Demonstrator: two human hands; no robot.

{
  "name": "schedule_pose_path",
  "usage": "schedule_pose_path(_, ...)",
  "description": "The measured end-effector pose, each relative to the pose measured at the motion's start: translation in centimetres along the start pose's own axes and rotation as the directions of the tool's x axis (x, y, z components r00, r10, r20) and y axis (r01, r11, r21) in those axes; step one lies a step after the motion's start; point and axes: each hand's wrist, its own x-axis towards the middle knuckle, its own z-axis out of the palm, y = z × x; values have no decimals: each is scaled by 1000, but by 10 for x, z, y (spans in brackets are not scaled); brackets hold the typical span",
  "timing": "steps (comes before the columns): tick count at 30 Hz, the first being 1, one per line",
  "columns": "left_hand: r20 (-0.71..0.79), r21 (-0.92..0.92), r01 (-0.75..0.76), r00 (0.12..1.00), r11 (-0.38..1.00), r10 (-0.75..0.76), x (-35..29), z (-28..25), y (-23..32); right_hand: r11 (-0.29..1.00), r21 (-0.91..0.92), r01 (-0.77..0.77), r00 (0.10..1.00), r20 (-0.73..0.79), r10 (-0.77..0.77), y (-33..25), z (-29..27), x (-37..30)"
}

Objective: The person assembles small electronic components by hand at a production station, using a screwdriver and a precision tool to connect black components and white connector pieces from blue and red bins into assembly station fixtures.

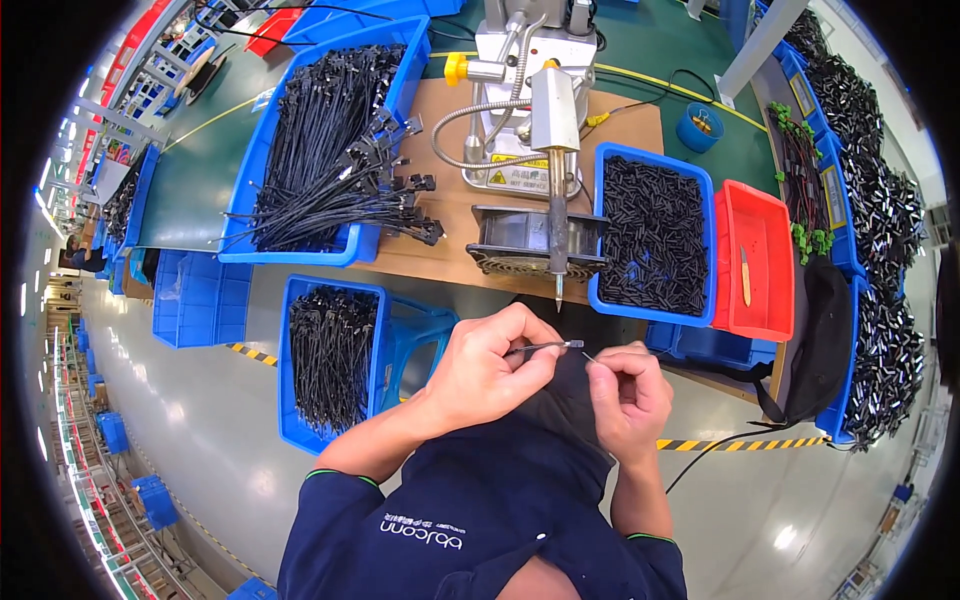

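My left hand (pixel 492 365) is closed in a pinch around a thin dark cable (pixel 535 348). A small connector end (pixel 574 344) sticks out to the right of its fingertips. Just beside it, my right hand (pixel 632 395) pinches a short, thin wire-like piece (pixel 590 357), its kind too small to make out. A slight gap separates the two ends. Both hands are in front of my body, below the pointed metal tip (pixel 559 290) of a bench soldering machine (pixel 556 110). A black fan (pixel 500 245) stands behind that tip.
Bundled black cables fill a blue bin (pixel 240 215) on the left and a lower blue bin (pixel 380 375). To the right are a blue tray (pixel 705 190) of small black tubes and a red tray (pixel 760 215) with a yellow-handled tool (pixel 745 275). Bins of shiny parts line the far right.
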Motion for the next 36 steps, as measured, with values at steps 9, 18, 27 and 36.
schedule_pose_path(9, -6, 67, -40, 999, 997, 40, 2, -9, 11, 953, -180, 246, 969, 5, -249, -14, 23, 16)
schedule_pose_path(18, -26, 114, -50, 998, 992, 54, 8, -13, 16, 969, -156, 190, 979, -44, -199, -12, 31, 20)
schedule_pose_path(27, -73, 156, -82, 993, 984, 94, 15, -15, 20, 971, -154, 182, 978, -69, -195, -15, 37, 28)
schedule_pose_path(36, -63, 219, -52, 996, 974, 67, 21, -22, 32, 971, -143, 192, 976, -73, -203, -15, 39, 36)
